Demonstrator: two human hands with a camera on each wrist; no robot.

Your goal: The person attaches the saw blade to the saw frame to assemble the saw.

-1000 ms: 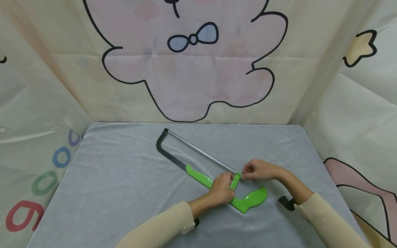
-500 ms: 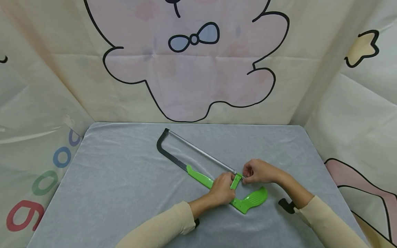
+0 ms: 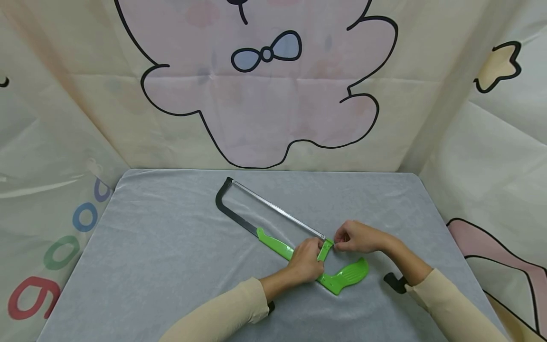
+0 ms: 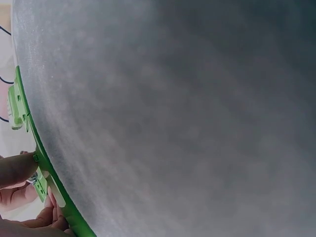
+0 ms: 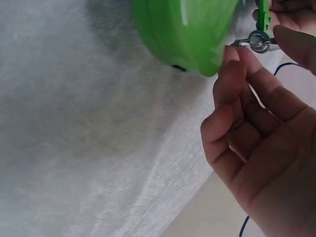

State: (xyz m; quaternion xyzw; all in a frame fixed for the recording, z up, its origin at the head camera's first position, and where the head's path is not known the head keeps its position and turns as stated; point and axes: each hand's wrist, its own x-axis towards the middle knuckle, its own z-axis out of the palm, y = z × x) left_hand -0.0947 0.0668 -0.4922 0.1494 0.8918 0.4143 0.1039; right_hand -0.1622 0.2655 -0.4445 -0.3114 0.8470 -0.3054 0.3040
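Right wrist view, wing nut [image 5: 258, 41] between right fingers [image 5: 231, 78], saw handle [image 5: 185, 37] nearby

Taking the table [image 3: 171, 285] as your landmark, you can read coloured lettering on the pale cloth wall [image 3: 25, 228] just beyond its left edge. Running along that edge from near to far, you have a large red letter [image 3: 11, 306], perhaps a "g", then a green "o" [image 3: 47, 256], a blue "o" [image 3: 75, 218] and a purple letter [image 3: 96, 191] by the table's far left corner, too cut off to identify.
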